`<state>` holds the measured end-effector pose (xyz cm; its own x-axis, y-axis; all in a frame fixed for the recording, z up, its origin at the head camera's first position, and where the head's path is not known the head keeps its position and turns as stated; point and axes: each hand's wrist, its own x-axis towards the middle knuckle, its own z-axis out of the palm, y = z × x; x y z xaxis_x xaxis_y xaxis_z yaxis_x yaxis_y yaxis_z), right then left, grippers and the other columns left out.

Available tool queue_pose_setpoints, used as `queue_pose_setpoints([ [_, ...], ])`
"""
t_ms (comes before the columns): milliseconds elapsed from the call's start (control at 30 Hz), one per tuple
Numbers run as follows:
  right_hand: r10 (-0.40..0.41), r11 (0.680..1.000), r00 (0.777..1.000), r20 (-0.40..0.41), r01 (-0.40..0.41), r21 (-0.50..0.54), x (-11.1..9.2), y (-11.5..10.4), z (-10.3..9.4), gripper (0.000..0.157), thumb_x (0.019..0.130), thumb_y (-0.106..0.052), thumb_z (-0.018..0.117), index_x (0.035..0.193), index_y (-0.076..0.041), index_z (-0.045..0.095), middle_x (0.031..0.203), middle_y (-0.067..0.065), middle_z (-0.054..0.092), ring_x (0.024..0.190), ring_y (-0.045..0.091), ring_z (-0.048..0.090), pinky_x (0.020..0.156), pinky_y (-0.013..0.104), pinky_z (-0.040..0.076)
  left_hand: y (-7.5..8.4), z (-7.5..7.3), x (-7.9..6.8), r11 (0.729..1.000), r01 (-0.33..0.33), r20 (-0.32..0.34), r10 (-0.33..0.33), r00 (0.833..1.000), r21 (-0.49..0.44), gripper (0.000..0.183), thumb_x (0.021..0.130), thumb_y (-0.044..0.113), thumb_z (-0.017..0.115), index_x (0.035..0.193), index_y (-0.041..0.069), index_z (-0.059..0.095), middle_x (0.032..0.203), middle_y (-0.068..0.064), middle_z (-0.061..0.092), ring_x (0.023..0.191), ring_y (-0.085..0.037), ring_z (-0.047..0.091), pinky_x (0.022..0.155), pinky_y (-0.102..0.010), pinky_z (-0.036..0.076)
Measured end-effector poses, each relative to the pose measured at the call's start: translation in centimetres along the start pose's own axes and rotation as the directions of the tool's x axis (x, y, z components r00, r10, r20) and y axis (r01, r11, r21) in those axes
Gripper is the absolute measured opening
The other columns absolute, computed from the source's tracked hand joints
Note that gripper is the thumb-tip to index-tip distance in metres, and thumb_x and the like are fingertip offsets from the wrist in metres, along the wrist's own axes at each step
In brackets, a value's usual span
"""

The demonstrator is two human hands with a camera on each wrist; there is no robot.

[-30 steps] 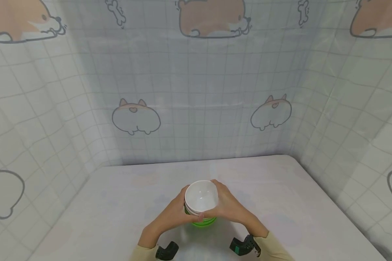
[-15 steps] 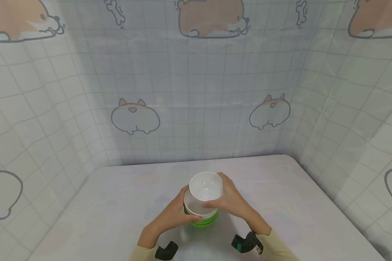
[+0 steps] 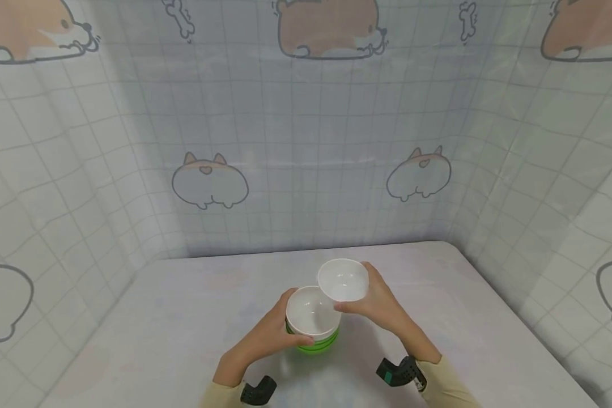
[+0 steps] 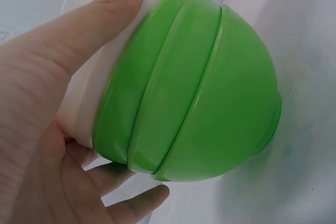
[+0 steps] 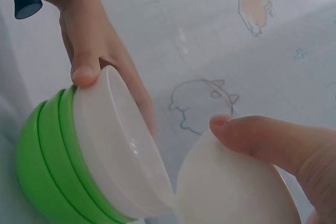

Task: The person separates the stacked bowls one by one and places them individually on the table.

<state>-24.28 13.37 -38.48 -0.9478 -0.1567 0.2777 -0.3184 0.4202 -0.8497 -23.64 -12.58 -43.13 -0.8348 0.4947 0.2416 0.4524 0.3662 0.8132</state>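
Observation:
My left hand grips a nested stack near its top, thumb on the near side of the white bowl and fingers round the other side. Beneath that white bowl sit three green bowls, their rims stepped one under another. My right hand holds a second white bowl by its side, thumb in front and fingers behind. This bowl is raised above and to the right of the stack, its lower edge overlapping the stacked white bowl's rim in the head view. Both white bowls face up, their insides bare.
The stack stands near the front middle of a pale table. A grid-patterned cloth with cartoon dogs surrounds the table at the back and both sides. Dark wrist devices sit on both forearms.
My right hand has lifted the upper white bowl out of the stack and moved it right and away from me, uncovering the white bowl below. The left hand has stayed on the stack.

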Motion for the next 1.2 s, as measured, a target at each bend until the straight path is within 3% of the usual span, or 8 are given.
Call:
queue_pose_setpoints([
  [300,0.054,0.996,0.997,-0.060,-0.058,-0.073,-0.3,2.3,-1.5,0.094,0.063,-0.032,0.092,0.136,-0.003,0.040,0.125,0.014,0.051,0.111,0.030,0.053,0.089,0.050,0.047,-0.1,-0.1,0.0,1.000,0.015,-0.005,-0.015,1.000,0.023,0.099,0.073,0.038,0.085,0.147,0.011,0.026,0.137,-0.001,0.045,0.120,-0.018,0.049,0.096,-0.049,0.041],
  [800,0.167,0.974,0.982,-0.089,-0.178,-0.141,-1.2,5.5,-2.0,0.100,0.060,-0.022,0.092,0.136,0.008,0.034,0.127,0.025,0.047,0.115,0.040,0.049,0.091,0.056,0.045,0.2,-0.1,-0.4,0.998,0.035,-0.008,-0.034,0.999,0.044,0.107,0.072,0.044,0.085,0.149,0.006,0.022,0.141,-0.008,0.042,0.124,-0.023,0.046,0.100,-0.052,0.038],
  [1200,0.170,0.970,0.982,-0.085,-0.182,-0.162,-1.4,6.6,-1.5,0.098,0.058,-0.021,0.092,0.133,0.010,0.037,0.123,0.026,0.047,0.112,0.040,0.049,0.091,0.056,0.044,0.3,0.0,-0.5,0.998,0.040,-0.006,-0.040,0.999,0.045,0.105,0.072,0.043,0.085,0.149,0.008,0.022,0.140,-0.007,0.042,0.124,-0.023,0.046,0.100,-0.052,0.038],
])
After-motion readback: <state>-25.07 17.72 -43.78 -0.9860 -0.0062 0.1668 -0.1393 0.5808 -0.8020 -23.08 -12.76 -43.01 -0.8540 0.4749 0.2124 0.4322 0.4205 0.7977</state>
